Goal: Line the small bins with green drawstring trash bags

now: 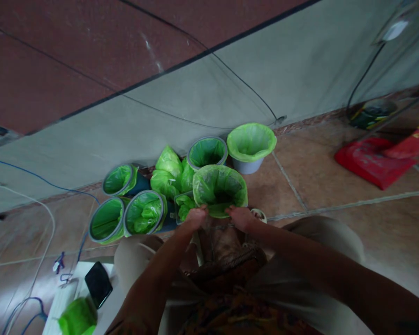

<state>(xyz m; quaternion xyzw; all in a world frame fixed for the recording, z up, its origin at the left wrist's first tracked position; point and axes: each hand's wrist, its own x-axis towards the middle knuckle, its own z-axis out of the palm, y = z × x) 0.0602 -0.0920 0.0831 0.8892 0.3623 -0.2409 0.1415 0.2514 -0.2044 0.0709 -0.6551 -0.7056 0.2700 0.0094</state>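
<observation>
Right in front of me stands a bin lined with a light green bin bag (219,174), the bag's edge folded out over the rim. My left hand (197,216) pinches the near left part of that edge. On the near right part, my right hand (240,218) grips the same bag with its fingers closed. Most of the bin under the bag is hidden. Just behind it sit a grey-rimmed lined bin (207,152) and a pale bin with a green bag (251,142). To the left lie knotted green bags (167,172) and a small container of green bags (185,207).
Further left are several lined bins, one holding crumpled green plastic (145,214). A red dustpan (377,160) lies at right. A phone (98,284) and a green roll (77,316) rest on a white surface at lower left. Cables (43,202) trail over the floor.
</observation>
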